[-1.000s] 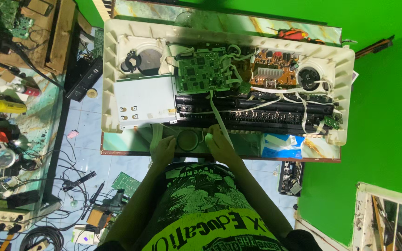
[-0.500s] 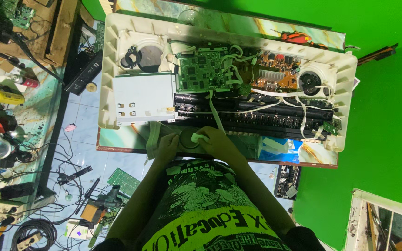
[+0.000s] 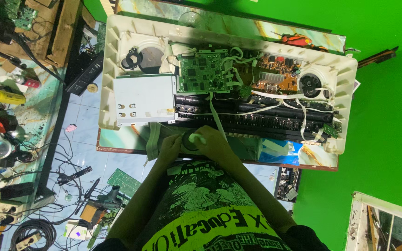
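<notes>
Both hands clasped round a small dark round part, likely a speaker (image 3: 190,141), at the near edge of the table (image 3: 117,142): left hand (image 3: 169,148) cups its left side, fingers curled in, right hand (image 3: 214,142) wraps over the right side with a pale fingertip on top. I can't tell how tight the hold is, as most of the speaker is hidden by the hands. It sits just in front of the open keyboard case (image 3: 229,79), close by the white ribbon cable (image 3: 216,116) that runs down from the green board (image 3: 204,72). I'd judge the speaker dense for its size with a magnet at the back, rigid at the rim, and fragile at the cone, so hold by the outer rim and keep off the centre. Any thin leads would tear easily; I can't see them here. The case is big, stiff plastic, awkward and heavier at the key rack (image 3: 257,118). A grey metal box (image 3: 144,99) sits at the left of the case, and the brown board (image 3: 275,76) and a mounted speaker (image 3: 311,85) at the right. Tools and wires litter the floor (image 3: 80,153) on the left.
</notes>
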